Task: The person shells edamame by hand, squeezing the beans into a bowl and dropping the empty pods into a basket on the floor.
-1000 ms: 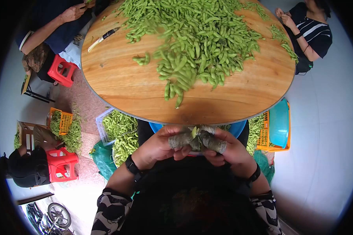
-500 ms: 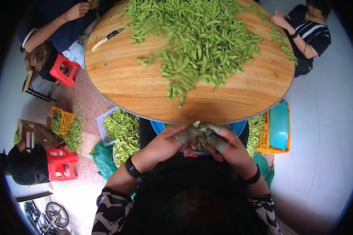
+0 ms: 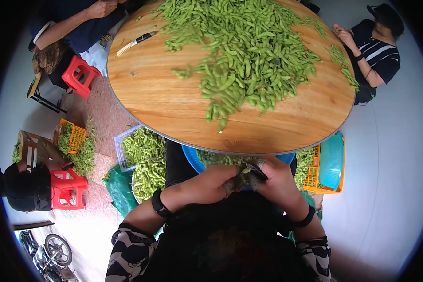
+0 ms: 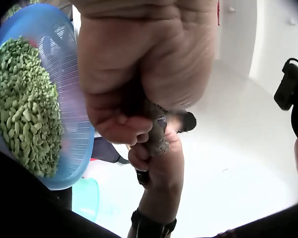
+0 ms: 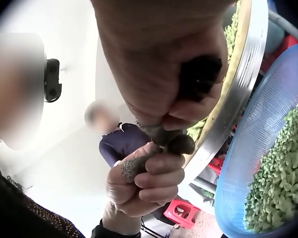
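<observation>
My hands meet at the near edge of the table, above a blue basket (image 3: 191, 159) of shelled green beans (image 4: 27, 119). The left hand (image 3: 216, 182) curls in from the left and pinches a green soybean pod (image 3: 245, 170) between its thumb and fingers. Close against it, the right hand (image 3: 278, 181) grips a black handle (image 5: 199, 77) in its palm; what the handle belongs to is hidden. Grey wraps (image 5: 134, 168) cover thumbs and fingertips of both hands. A large heap of green pods (image 3: 263, 56) lies on the round wooden table (image 3: 150, 103).
A knife (image 3: 136, 43) with a dark handle lies on the table's left. Crates of pods (image 3: 145, 145) stand left below, an orange crate (image 3: 312, 178) with a teal basket (image 3: 331, 162) at right. Other people sit around, with red stools (image 3: 69, 188) at left.
The hands have moved slightly down and the left has turned over, hiding its fingers more. The pod between them shows less. The head view has shifted a little.
</observation>
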{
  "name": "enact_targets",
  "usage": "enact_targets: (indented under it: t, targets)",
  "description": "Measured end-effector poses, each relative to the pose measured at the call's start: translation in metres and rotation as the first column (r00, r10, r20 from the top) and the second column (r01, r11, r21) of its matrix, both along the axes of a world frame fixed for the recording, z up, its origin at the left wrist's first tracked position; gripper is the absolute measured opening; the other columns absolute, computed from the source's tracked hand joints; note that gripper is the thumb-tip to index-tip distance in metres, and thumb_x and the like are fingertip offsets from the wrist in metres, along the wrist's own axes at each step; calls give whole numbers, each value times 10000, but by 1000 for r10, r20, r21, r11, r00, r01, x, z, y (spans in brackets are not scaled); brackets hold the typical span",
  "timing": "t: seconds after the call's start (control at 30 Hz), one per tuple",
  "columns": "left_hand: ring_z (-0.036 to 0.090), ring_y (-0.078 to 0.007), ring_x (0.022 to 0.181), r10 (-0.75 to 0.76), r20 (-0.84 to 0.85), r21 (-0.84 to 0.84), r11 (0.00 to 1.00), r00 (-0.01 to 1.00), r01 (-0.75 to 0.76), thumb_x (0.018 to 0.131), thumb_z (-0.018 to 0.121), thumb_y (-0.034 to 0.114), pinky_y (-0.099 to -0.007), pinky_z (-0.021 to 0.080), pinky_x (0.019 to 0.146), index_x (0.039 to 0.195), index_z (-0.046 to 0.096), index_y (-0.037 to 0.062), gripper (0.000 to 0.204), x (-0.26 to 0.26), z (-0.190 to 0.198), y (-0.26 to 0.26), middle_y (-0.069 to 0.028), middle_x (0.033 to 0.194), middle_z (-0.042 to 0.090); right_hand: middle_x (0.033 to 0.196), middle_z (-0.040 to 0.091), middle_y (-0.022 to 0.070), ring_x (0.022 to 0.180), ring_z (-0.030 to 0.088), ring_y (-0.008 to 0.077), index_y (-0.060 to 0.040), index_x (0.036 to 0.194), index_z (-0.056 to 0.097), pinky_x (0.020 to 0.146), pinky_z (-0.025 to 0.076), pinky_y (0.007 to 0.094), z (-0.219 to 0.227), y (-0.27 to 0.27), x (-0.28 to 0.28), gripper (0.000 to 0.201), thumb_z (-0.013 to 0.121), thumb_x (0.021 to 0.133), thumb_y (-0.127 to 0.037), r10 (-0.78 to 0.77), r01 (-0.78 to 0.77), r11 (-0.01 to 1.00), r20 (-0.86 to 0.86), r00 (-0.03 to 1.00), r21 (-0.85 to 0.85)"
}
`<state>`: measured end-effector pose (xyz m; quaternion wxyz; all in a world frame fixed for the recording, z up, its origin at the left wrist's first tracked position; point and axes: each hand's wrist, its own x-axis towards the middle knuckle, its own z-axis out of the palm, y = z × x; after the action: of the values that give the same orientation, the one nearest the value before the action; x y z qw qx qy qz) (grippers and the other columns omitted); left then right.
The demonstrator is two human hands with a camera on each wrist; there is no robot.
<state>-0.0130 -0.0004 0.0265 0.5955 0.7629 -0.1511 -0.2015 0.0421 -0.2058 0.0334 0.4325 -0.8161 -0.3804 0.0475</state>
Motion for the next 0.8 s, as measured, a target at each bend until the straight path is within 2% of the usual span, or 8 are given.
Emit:
enact_targets:
  t: [0.03, 0.1, 0.13, 0.27, 0.57, 0.67, 0.73, 0.8]
  targets:
    - [612, -357, 730, -32, 231, 147, 989, 972, -2, 760, 519, -44, -380, 492, 661, 921, 562, 5, 174, -2, -3, -1, -190, 787, 595, 990, 619, 181, 857, 631, 385, 4, 1008, 618, 711, 529, 415, -1, 2, -3, 362, 698, 658, -37, 5, -5, 1000, 1, 1000, -2]
    - [597, -411, 783, 29, 253, 189, 979, 967, -79, 754, 525, -29, -444, 479, 683, 900, 561, -6, 152, -5, -6, -7, -221, 812, 604, 1003, 627, 174, 878, 635, 367, -20, 1046, 629, 741, 525, 393, -2, 9, -9, 384, 655, 666, 25, -98, 122, 958, 103, 990, -258]
    - [581, -465, 836, 88, 275, 231, 961, 957, -154, 749, 530, -15, -508, 465, 705, 879, 560, -18, 134, -6, -8, -9, -252, 836, 613, 1003, 627, 174, 878, 635, 367, -20, 1046, 629, 741, 525, 393, -4, 11, -8, 384, 655, 666, 25, -93, 118, 958, 106, 990, -261]
    - [571, -479, 837, 171, 170, 105, 976, 970, -191, 741, 534, -2, -519, 461, 719, 866, 553, -26, 128, -3, -20, -6, -266, 840, 606, 987, 626, 175, 851, 632, 376, -28, 1029, 632, 708, 535, 410, -9, 18, -7, 399, 663, 634, 13, -135, 141, 980, 52, 989, -143]
    - [571, -478, 850, 156, 212, 200, 959, 965, -199, 708, 543, -7, -503, 467, 696, 838, 536, -35, 133, -2, -20, 16, -273, 823, 600, 1008, 632, 173, 862, 642, 364, -35, 1022, 641, 709, 543, 399, -12, 8, -12, 366, 700, 661, -13, -213, 245, 951, 172, 962, -189]
    - [579, -469, 845, 210, 52, 222, 951, 976, -216, 686, 563, -17, -473, 480, 684, 865, 541, -35, 181, -6, -11, 35, -266, 820, 599, 994, 634, 175, 852, 643, 365, -35, 1021, 641, 700, 541, 398, -5, 9, -10, 347, 700, 679, -30, -226, 259, 944, 173, 959, -202]
    - [635, -231, 642, 273, -35, 49, 961, 961, -271, 824, 508, -12, -343, 479, 572, 909, 553, -27, 98, -11, -17, 39, -165, 726, 601, 980, 633, 180, 844, 643, 365, -35, 1023, 639, 689, 538, 396, -5, 13, -6, 332, 699, 697, -44, -212, 241, 952, 159, 964, -191]
    - [636, -253, 644, 296, 40, 58, 953, 954, -298, 820, 505, -23, -346, 485, 581, 909, 557, -25, 103, -12, -14, 36, -169, 732, 606, 958, 624, 163, 806, 639, 354, -36, 1042, 608, 617, 524, 424, -6, 21, 6, 376, 708, 685, -101, -133, 169, 969, 195, 972, -182]
